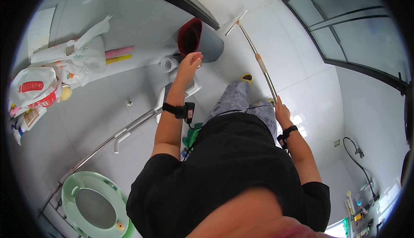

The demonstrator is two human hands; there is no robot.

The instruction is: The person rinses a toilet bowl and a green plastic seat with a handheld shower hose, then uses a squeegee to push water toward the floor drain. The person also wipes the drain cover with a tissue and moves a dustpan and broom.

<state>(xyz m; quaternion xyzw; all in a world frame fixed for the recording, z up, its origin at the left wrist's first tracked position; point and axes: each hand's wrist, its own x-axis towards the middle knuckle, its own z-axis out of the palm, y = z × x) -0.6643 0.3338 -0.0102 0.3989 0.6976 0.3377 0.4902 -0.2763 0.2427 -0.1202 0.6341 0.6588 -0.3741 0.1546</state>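
My right hand [282, 110] is closed around the metal pole of a floor squeegee [250, 42], whose head lies on the tiled floor by the door frame. Raised before the grey waste bin [212, 45] with its dark red inside, my left hand [191, 63] has its fingers bent and close together; whether it holds something small cannot be told. A clear plastic container [169, 64] stands beside the bin. Below my left hand are a white-and-grey broom or mop head and a dustpan [194, 86], partly hidden by my forearm.
Long metal poles [103, 146] lean along the left wall. Plastic bags [85, 55] and a spray bottle [30, 120] hang or stand at the left. A green toilet training seat [69, 194] is at the lower left. A frosted glass door [362, 33] bounds the upper right.
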